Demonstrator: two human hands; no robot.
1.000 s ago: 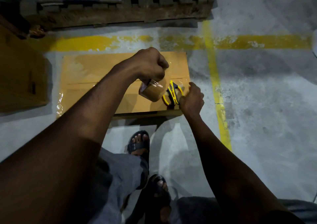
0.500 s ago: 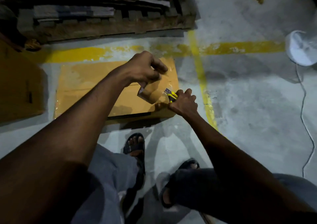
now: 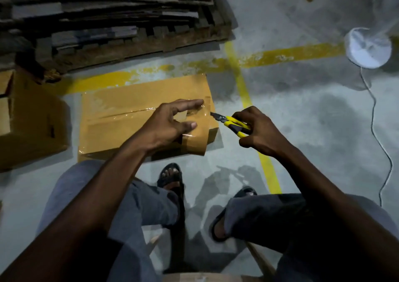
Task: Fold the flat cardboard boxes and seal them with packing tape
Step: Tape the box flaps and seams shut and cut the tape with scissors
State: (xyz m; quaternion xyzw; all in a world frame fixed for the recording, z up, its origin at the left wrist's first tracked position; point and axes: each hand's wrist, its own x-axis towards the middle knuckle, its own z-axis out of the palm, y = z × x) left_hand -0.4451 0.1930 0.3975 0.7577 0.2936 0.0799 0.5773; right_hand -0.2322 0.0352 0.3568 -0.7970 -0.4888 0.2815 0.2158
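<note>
On the floor [image 3: 302, 113] just ahead of the feet lies the folded cardboard box [image 3: 118, 126], glossy tape along its centre seam. It looks nearly sealed, with only cutting the strip left. The left hand [image 3: 170, 124] hovers over its right end, fingers outstretched, the tape roll [image 3: 194, 143] beneath; whether its grip holds the roll I cannot tell. The right hand [image 3: 259, 130] clamps yellow-handled scissors [image 3: 233, 124], tips at the box's right edge. Flat cardboard [image 3: 108, 11] waits far left.

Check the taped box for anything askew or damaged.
Nothing looks damaged. The clear tape along the box seam looks wrinkled in places, not flat. The left hand holds the tape roll; the right hand holds yellow-handled cutters, tips at the box's right edge.
</note>
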